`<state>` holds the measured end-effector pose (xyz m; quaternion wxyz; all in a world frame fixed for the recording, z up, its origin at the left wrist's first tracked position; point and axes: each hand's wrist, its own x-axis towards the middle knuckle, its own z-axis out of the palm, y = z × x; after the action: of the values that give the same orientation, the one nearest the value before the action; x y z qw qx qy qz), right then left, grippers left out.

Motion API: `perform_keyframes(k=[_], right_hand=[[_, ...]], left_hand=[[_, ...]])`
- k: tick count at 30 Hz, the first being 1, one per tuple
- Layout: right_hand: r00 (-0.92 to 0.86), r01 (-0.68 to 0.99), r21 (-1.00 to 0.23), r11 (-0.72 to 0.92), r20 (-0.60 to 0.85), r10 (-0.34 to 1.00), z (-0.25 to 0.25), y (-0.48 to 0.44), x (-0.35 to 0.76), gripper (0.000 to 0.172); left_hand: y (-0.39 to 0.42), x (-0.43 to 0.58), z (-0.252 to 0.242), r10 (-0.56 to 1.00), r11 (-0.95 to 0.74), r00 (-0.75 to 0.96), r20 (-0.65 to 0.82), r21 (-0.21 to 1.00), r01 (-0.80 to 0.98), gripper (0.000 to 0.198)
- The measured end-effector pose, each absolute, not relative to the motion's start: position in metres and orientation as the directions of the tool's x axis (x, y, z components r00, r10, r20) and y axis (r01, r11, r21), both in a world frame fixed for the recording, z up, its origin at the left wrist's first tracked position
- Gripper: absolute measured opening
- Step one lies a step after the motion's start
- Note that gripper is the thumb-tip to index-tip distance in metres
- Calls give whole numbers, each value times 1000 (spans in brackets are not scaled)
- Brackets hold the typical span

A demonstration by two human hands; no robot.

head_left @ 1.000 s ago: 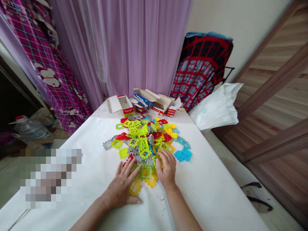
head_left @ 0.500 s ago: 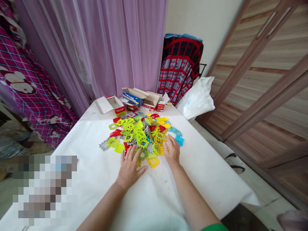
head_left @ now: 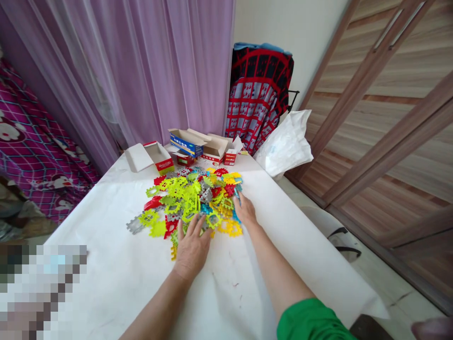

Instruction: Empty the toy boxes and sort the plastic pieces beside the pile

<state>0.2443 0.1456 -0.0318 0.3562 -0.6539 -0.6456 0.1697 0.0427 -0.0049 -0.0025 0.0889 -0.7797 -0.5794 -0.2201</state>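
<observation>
A heap of flat interlocking plastic pieces (head_left: 193, 198) in yellow-green, yellow, red, grey and blue lies on the white table (head_left: 116, 274). My left hand (head_left: 191, 248) rests flat on the near edge of the heap, fingers spread. At the heap's right side my right hand (head_left: 244, 210) lies with fingers stretched out, touching blue and yellow pieces. Neither hand grips a piece. A grey piece (head_left: 134, 225) sits apart at the heap's left.
Several open cardboard boxes (head_left: 193, 146) stand at the table's far edge. A white plastic bag (head_left: 285, 146) hangs off the far right corner. Purple curtains, a red-and-black patterned cloth (head_left: 260, 94) and a wooden door surround the table.
Both hands have pushed the pieces together and further from me; the blue pieces at the right are now against the heap. The camera has turned right.
</observation>
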Motion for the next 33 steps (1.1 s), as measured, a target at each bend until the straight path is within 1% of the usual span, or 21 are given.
perform_keyframes(k=[2,3,4,6,9,11,12,13,15,17,19,20,21,23,24,26,28,30,32,33], right_hand=[[94,476,-859,187,261,961,-38,142,207,54],[97,319,-916,243,287,953,-40,140,190,56],[74,174,-945,276,293,953,-42,139,176,59],[42,-68,-963,261,258,965,-42,139,159,65],[42,-353,-925,137,130,991,-38,144,159,67],[56,-474,-876,82,64,996,-34,147,172,64],[67,-489,-869,76,50,996,-33,147,179,61],[85,-468,-880,84,50,995,-31,146,186,56],[145,-333,-933,140,96,985,-29,141,196,45],[183,-114,-965,235,212,960,-27,131,196,37],[118,101,-927,361,371,921,-25,119,188,35],[46,184,-887,424,438,898,-23,114,182,36],[-34,242,-845,477,484,875,-22,110,176,37],[-143,291,-789,541,523,840,-19,104,167,35],[-148,296,-782,549,530,835,-18,103,165,32],[-65,300,-803,515,522,851,-17,103,166,25],[67,309,-847,433,473,878,-17,104,172,25],[145,331,-876,350,414,899,-18,105,178,27],[134,374,-867,331,403,905,-17,104,181,26],[101,402,-845,354,425,900,-15,102,181,25]], left_hand=[[-7,31,-3,856,-283,201,476,106,953,23],[-8,26,-4,849,-279,194,491,105,955,22],[-8,21,-5,843,-282,191,503,109,953,21],[-9,16,-7,831,-303,191,522,138,943,19],[-6,13,-8,808,-385,217,548,210,899,17],[-5,12,-6,786,-430,219,578,258,865,17],[-4,11,-5,777,-439,209,594,273,856,18],[-4,9,-3,773,-430,190,606,279,859,19],[-4,2,0,792,-356,135,596,272,894,25],[-3,-6,1,852,-199,31,523,268,943,47],[-2,-15,-2,908,-15,-104,405,281,959,72],[-1,-19,-5,924,48,-152,351,289,956,79],[-1,-22,-8,933,79,-175,314,296,952,82],[1,-26,-16,943,53,-149,296,307,950,83],[2,-28,-19,943,12,-116,313,315,949,82],[3,-28,-23,932,-84,-49,359,346,935,78],[3,-28,-25,918,-169,-2,397,393,904,71],[3,-28,-23,905,-208,2,425,440,874,60],[3,-29,-21,891,-207,-35,453,472,857,50],[3,-30,-20,881,-202,-56,470,482,852,46]])
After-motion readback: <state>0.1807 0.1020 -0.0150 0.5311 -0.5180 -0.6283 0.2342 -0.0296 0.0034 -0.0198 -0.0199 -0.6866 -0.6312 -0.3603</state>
